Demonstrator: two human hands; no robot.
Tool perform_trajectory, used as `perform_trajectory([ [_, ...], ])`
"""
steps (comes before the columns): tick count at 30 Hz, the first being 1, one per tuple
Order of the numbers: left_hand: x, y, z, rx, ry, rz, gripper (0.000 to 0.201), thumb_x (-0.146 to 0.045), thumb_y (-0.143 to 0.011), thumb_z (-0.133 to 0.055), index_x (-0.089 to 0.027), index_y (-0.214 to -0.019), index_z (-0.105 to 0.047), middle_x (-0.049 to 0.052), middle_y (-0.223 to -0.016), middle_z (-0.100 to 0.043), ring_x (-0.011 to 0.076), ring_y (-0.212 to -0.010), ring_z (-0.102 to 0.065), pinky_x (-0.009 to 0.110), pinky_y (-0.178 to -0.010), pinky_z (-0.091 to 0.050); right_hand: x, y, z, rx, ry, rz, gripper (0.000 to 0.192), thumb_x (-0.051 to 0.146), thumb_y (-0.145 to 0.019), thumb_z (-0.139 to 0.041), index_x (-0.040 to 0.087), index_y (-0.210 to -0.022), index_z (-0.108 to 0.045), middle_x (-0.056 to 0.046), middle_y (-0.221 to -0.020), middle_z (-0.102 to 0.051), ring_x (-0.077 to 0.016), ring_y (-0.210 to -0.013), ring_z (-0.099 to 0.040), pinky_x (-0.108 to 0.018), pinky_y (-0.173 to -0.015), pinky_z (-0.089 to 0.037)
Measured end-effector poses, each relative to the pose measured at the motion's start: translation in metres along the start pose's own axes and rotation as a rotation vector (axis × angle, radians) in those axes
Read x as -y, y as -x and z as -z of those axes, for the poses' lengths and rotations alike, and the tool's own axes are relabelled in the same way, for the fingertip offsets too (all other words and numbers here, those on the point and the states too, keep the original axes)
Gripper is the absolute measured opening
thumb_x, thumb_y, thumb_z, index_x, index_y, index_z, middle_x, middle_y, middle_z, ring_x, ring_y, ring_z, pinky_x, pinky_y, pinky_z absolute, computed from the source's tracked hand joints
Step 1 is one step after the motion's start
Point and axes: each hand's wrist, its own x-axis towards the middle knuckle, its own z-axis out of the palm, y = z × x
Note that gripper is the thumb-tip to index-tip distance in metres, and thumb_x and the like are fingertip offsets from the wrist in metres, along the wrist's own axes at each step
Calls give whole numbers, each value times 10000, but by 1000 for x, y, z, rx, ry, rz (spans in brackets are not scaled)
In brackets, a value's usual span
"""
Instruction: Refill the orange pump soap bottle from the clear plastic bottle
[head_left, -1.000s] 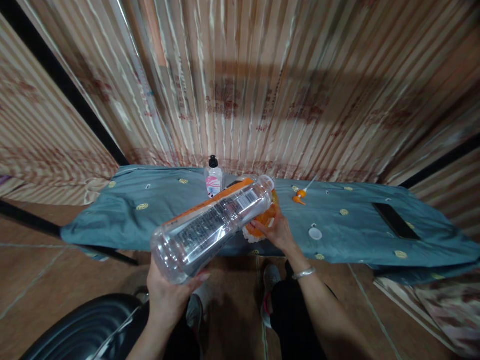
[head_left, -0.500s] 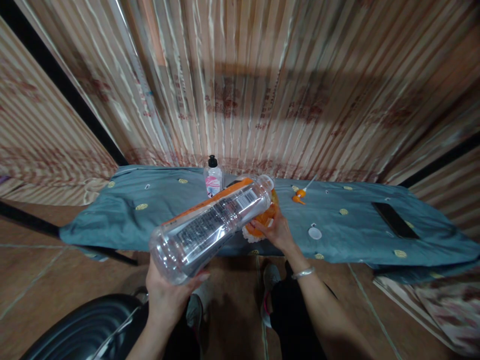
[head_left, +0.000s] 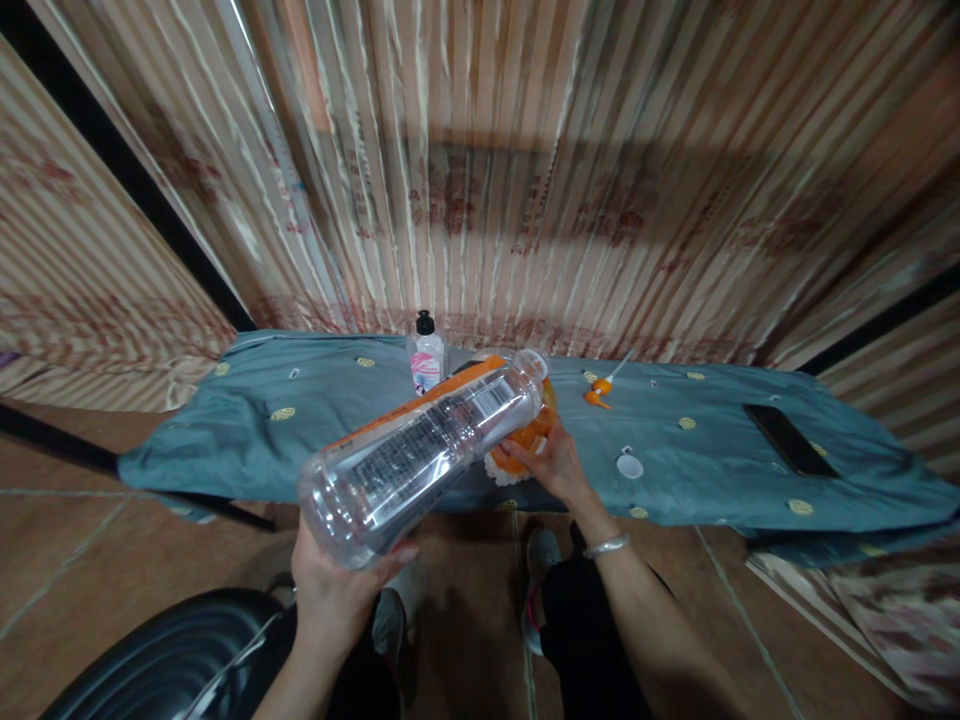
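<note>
Bottle [head_left: 424, 450], clear ribbed plastic with an orange-edged label, lies tilted with its open mouth at 2 o'clock over the orange container [head_left: 525, 440], unchanged from a second ago, so the tipping holds steady; left hand [head_left: 337, 590] clamps its base, right hand [head_left: 551, 465] grips the container on the blue-grey cloth [head_left: 712, 450].

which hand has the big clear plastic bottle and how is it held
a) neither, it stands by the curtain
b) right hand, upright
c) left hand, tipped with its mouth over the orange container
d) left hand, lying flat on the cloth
c: the left hand grips the base of the clear plastic bottle, tilted with its open mouth toward the orange container that the right hand steadies.
</note>
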Motion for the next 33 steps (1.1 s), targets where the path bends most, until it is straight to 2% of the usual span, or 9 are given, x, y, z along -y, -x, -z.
perform_trajectory([
  [5,8,-5,5,39,-8,33,828,-473,-297,-960,-183,-981,-593,37,-888,-697,250,-794,-705,373,-760,-589,-2,0,-1,-13,-6,3,708,549,-675,-782,229,-1251,-524,-94,-1048,-762,-326,-952,-733,-473,-817,-583],
  [11,14,-10,10,42,5,39,825,-436,-290,-967,-173,-987,-614,39,-888,-710,257,-803,-716,374,-763,-594,0,0,-1,-3,-12,-3,707,551,-676,-782,236,-1250,-516,-83,-1072,-759,-313,-970,-731,-462,-823,-588],
  [15,20,-12,12,52,16,38,841,-403,-286,-971,-180,-1012,-609,39,-896,-716,255,-804,-718,373,-765,-597,0,0,-1,-4,-1,-18,722,551,-670,-782,219,-1248,-505,-109,-1073,-752,-330,-996,-723,-476,-831,-583],
  [23,10,-10,7,42,21,30,879,-422,-253,-970,-175,-1010,-597,40,-884,-703,264,-782,-712,388,-734,-606,0,0,-2,-23,14,-26,684,547,-657,-782,225,-1203,-526,-101,-1035,-751,-329,-936,-729,-482,-800,-582],
  [27,10,-9,7,56,25,29,867,-407,-290,-972,-175,-1032,-589,41,-910,-707,261,-804,-719,378,-743,-604,-1,0,-3,-34,-6,-6,679,542,-663,-783,246,-1215,-522,-70,-1021,-754,-310,-927,-731,-474,-806,-586],
  [33,11,-10,8,64,6,9,845,-461,-308,-964,-185,-1014,-593,39,-900,-714,271,-794,-726,393,-736,-613,-3,0,-4,-42,0,-5,724,544,-654,-795,230,-1247,-521,-94,-1042,-756,-319,-953,-731,-463,-816,-585],
])
